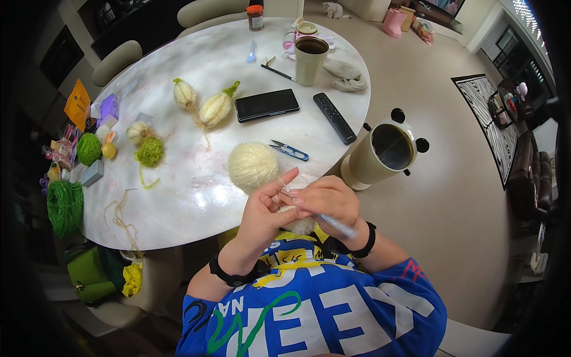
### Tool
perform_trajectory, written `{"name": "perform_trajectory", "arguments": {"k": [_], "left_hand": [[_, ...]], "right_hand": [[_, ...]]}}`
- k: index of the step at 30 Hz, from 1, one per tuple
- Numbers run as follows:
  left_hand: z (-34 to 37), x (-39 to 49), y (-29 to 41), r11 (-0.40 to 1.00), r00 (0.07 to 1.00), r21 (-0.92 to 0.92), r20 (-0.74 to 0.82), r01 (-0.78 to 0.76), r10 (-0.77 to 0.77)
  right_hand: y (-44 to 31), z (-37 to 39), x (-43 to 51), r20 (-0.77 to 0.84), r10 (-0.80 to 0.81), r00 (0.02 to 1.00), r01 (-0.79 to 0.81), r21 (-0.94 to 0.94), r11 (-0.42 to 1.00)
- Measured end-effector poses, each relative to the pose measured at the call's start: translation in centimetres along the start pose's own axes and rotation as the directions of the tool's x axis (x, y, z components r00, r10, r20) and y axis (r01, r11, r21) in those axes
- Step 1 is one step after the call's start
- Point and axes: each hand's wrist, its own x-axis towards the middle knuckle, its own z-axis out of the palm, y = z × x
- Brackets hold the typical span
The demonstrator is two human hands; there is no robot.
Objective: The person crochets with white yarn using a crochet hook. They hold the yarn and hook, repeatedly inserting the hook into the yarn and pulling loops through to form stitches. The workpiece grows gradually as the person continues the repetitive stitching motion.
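Note:
Close to my body, my left hand (267, 207) pinches a small cream crocheted piece (299, 223), with yarn running over its raised finger. My right hand (330, 201) grips a crochet hook with a translucent bluish handle (337, 225), its tip hidden among the fingers at the work. Just beyond my left hand lies a large ball of fuzzy cream yarn (253, 167) on the marble-patterned table. Blue thread snips (290, 150) lie beside the ball. Farther back are two cream crocheted pieces with green tips, one (215, 110) larger than the other (184, 94).
A black phone (267, 105) and remote control (334, 118) lie beyond the snips. A cup (311, 60) stands farther back. A lidless tumbler-like container (379, 154) is right of the table edge. Green yarn (65, 208) and small boxes crowd the left edge.

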Motion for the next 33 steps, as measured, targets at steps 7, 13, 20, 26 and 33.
{"name": "perform_trajectory", "arguments": {"k": [7,13,20,26,33], "left_hand": [[0.2,0.1,-0.5,0.988,0.995,0.127,-0.028,-0.092,0.096],[-0.2,0.3,-0.7,1.000,1.000,0.002,-0.017,-0.010,0.010],[0.1,0.4,-0.3,0.998,0.999,0.031,0.005,0.048,-0.048],[0.5,0.6,-0.7,1.000,1.000,0.026,-0.020,0.002,-0.001],[-0.2,0.6,-0.4,0.992,1.000,0.125,0.023,-0.011,0.008]], "right_hand": [[0.2,0.5,-0.2,-0.092,0.141,0.986,-0.123,0.180,0.976],[0.5,-0.1,-0.1,-0.002,-0.150,0.989,0.149,-0.088,0.985],[0.4,0.5,-1.2,0.014,0.404,0.914,-0.374,0.408,0.833],[0.3,0.9,-1.5,-0.019,0.552,0.834,-0.463,0.521,0.717],[0.5,0.7,-1.5,0.016,0.600,0.800,-0.486,0.605,0.631]]}}
